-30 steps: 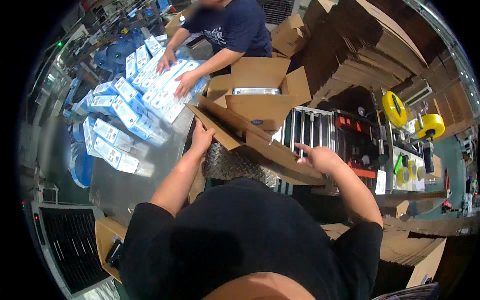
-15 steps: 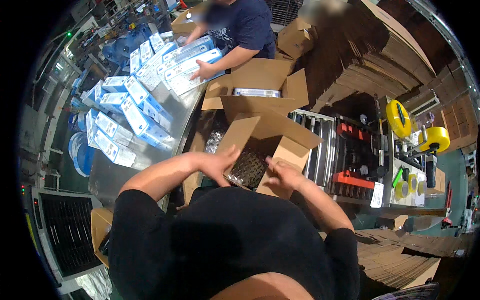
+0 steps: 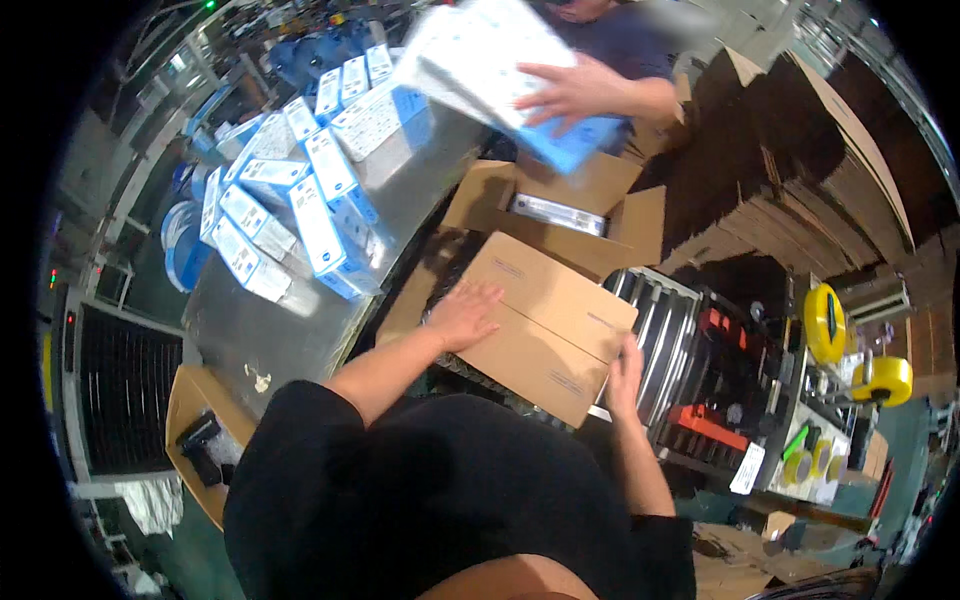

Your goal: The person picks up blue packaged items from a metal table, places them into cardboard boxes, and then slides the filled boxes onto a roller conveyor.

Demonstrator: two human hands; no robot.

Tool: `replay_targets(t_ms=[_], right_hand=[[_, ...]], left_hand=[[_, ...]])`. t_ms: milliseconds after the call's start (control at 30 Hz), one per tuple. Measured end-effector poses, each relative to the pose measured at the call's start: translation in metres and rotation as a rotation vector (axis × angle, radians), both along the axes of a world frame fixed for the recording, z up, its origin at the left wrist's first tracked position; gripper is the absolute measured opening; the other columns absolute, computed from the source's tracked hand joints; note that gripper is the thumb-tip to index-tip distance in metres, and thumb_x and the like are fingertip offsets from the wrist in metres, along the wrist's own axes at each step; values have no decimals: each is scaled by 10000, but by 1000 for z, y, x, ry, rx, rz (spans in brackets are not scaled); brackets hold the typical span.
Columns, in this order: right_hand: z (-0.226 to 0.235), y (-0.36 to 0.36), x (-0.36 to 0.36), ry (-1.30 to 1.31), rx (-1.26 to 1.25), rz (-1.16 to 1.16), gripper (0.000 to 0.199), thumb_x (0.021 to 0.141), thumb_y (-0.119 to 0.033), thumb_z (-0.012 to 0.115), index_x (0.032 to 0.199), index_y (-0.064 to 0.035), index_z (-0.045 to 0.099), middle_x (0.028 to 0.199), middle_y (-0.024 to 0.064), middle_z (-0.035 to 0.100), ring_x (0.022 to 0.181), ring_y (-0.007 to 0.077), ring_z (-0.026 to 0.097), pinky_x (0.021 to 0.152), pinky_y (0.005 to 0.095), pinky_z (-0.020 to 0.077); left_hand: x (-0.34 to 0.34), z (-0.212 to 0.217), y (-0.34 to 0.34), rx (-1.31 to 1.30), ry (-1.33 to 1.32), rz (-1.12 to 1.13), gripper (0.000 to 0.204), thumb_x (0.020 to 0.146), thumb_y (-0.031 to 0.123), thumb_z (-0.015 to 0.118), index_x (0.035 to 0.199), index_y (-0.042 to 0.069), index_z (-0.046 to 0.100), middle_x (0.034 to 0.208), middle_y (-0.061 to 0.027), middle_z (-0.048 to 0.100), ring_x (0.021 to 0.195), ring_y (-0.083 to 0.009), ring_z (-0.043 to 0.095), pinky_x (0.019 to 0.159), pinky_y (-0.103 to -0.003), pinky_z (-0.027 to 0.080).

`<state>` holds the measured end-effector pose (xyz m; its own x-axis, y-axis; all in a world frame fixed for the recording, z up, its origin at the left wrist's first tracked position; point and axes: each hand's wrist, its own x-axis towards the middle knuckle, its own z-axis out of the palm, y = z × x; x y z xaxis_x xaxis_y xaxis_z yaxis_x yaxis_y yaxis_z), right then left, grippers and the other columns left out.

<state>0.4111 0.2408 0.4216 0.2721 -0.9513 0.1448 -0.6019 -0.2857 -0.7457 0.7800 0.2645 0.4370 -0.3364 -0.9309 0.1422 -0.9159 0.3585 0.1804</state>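
A brown cardboard carton point(image 3: 535, 322) sits in front of me, its top flaps folded down to meet along a seam. My left hand point(image 3: 465, 316) lies flat on the left part of its top, fingers stretched out. My right hand point(image 3: 625, 378) rests against the carton's right side with the fingers straight along the edge. Just beyond stands an open carton point(image 3: 650, 222) holding a white box point(image 3: 558, 214). Over it, a co-worker's hand point(image 3: 570, 92) carries blurred white and blue boxes point(image 3: 485, 60).
Several white-and-blue boxes point(image 3: 335, 165) stand on the metal table point(image 3: 225, 335) at left. To the right lie a roller conveyor point(image 3: 665, 325) and a taping machine with yellow tape rolls point(image 3: 825, 322). Stacked flat cardboard point(image 3: 800, 180) rises behind. An open box point(image 3: 190, 400) is at lower left.
The near carton's raised flaps have come down and its top is covered. My left hand has moved onto the top. The co-worker has lifted boxes off the table toward the open carton.
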Motion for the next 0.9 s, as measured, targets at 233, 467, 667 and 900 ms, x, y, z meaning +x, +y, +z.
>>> replay_targets(t_ms=[233,467,667,900], right_hand=[[-210,20,41,-620,860,-393,999,831,-517,687,1439,117,211,1313,219,515,1200,287,510,1011,385,397],[63,46,-64,-776,518,-280,649,820,-11,598,1415,-24,340,1278,136,551,1152,269,566,973,386,470],[94,4,103,-591,826,589,942,704,-96,813,1477,-83,274,1299,129,531,1125,276,574,900,390,516],[38,52,194,811,174,700,432,787,-231,601,1218,-208,628,1132,110,654,1042,313,618,822,423,503]], left_hand=[[183,-42,-55,321,703,684,719,950,572,408,1440,47,379,1493,-164,364,1398,-262,316,1144,-388,244],[69,26,-20,945,1938,624,679,965,573,379,1441,89,387,1491,-65,374,1336,-221,380,1104,-396,304],[124,-1,-20,936,1293,688,924,846,736,460,1495,108,265,1402,-129,419,1262,-289,413,1022,-423,355],[131,12,25,619,539,840,659,875,439,605,1292,-51,459,1306,-288,493,1213,-407,490,1015,-469,394]])
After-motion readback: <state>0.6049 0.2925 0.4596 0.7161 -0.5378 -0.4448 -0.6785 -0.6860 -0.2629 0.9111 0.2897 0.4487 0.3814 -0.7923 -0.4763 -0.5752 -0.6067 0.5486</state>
